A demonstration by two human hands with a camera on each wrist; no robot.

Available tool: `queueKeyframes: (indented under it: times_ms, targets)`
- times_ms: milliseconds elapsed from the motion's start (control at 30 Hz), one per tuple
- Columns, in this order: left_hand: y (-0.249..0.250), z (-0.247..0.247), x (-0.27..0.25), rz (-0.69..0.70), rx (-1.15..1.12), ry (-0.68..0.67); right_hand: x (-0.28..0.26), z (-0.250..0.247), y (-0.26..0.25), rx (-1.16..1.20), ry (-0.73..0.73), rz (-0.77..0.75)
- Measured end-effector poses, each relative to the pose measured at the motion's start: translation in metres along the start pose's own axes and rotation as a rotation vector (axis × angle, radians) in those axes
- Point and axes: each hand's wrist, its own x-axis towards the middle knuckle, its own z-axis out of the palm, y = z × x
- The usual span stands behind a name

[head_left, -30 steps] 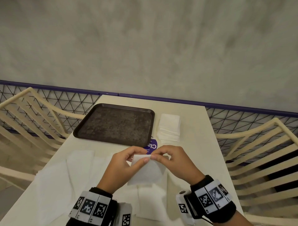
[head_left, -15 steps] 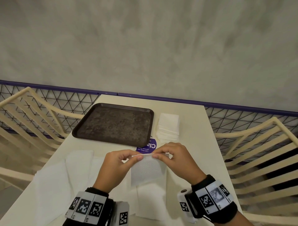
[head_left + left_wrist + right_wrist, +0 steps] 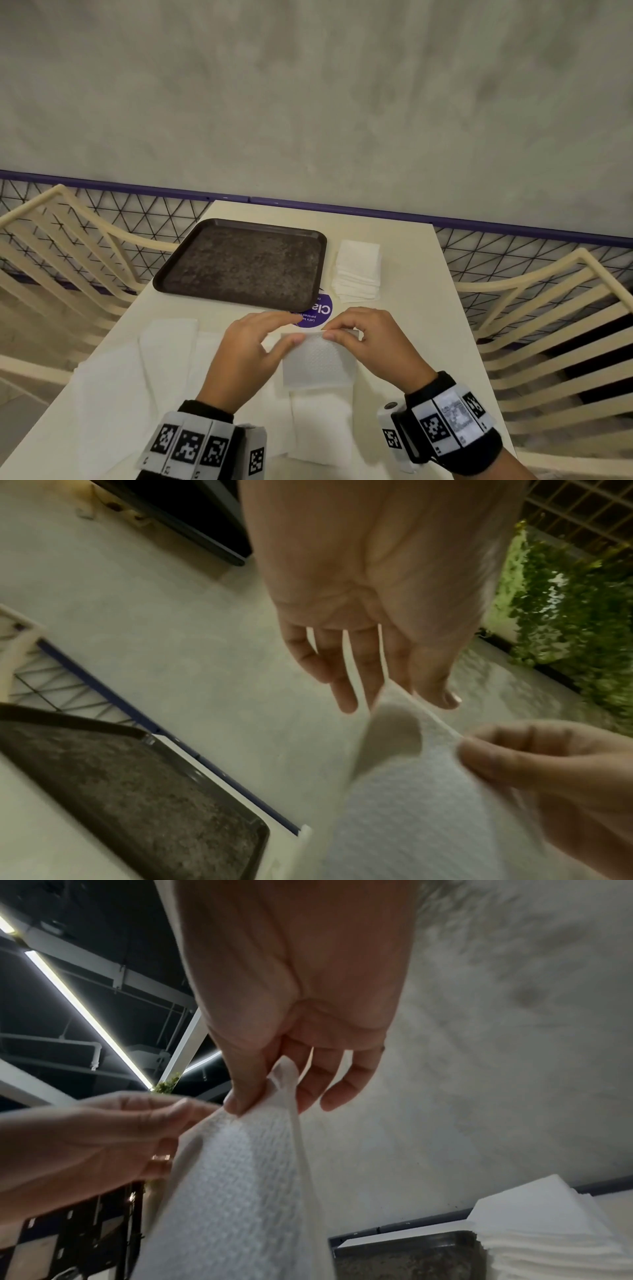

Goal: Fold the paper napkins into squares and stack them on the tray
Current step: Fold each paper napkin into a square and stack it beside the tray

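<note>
A folded white napkin (image 3: 317, 363) hangs above the table's near middle, held by its top edge. My left hand (image 3: 298, 329) pinches the top left corner between thumb and fingers, and my right hand (image 3: 329, 331) pinches the top edge just beside it. The left wrist view shows the napkin (image 3: 411, 804) running up between the left thumb and fingers (image 3: 394, 696). In the right wrist view, the right thumb and fingers (image 3: 274, 1093) nip the napkin (image 3: 240, 1177). The dark brown tray (image 3: 239, 263) lies bare beyond the hands.
A stack of folded napkins (image 3: 358, 270) sits on the table right of the tray. Unfolded napkins (image 3: 164, 346) lie spread at the near left and under the hands. A purple round sticker (image 3: 317, 311) shows by the tray. Cream chairs (image 3: 548, 308) flank the table.
The napkin, tilted a second ago, now hangs with its top edge level. Both hands have kept their pinch and sunk slightly toward the table.
</note>
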Motion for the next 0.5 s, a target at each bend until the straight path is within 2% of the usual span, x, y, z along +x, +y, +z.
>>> queueKeyframes:
  times_ms: [67,133,300,500]
  targets:
    - [0.008,0.006,0.000,0.097,-0.005,-0.058,-0.002,0.004,-0.003,0.006,-0.019,-0.026]
    - [0.009,0.013,-0.001,0.099,-0.038,-0.073,-0.004,0.009,-0.005,0.011,-0.023,-0.054]
    - [0.000,0.012,-0.006,-0.046,-0.098,-0.004,-0.011,0.006,0.001,0.101,0.067,0.032]
    - [0.002,0.008,-0.010,-0.110,-0.166,-0.012,-0.015,0.004,0.010,0.248,0.112,0.120]
